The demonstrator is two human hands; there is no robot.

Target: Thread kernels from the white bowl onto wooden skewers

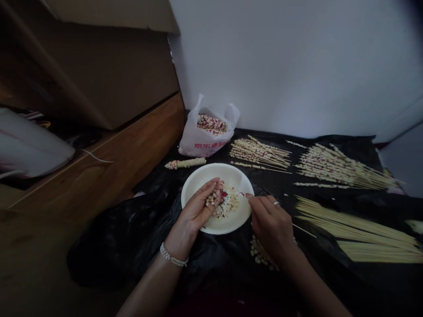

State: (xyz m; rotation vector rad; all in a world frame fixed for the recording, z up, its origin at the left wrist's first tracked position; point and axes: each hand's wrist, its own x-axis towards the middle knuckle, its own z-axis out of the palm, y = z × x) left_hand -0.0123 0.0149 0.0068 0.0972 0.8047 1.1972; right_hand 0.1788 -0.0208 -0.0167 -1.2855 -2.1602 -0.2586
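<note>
A white bowl (191, 187) holds loose corn kernels (228, 209), pale and some dark red. Over its left side my left hand (200, 202) is cupped, with a small heap of corn kernels lying in its palm and against the fingers. My right hand (271, 220), at the bowl's right rim, is closed around a thin wooden skewer (304, 230). The skewer's rear end sticks out to the right behind the hand. A red and white kernel (241, 194) shows just ahead of my right fingertips, probably on the skewer's point. Below that hand lies another pile of pale kernels (259, 253).
Behind the bowl stands a white plastic bag (205, 143) with corn cobs (212, 123); a stripped cob (187, 163) lies beside it. Skewers threaded with kernels (259, 152) and bare skewers (357, 229) lie rightward on black plastic sheeting (132, 237). A wall rises behind.
</note>
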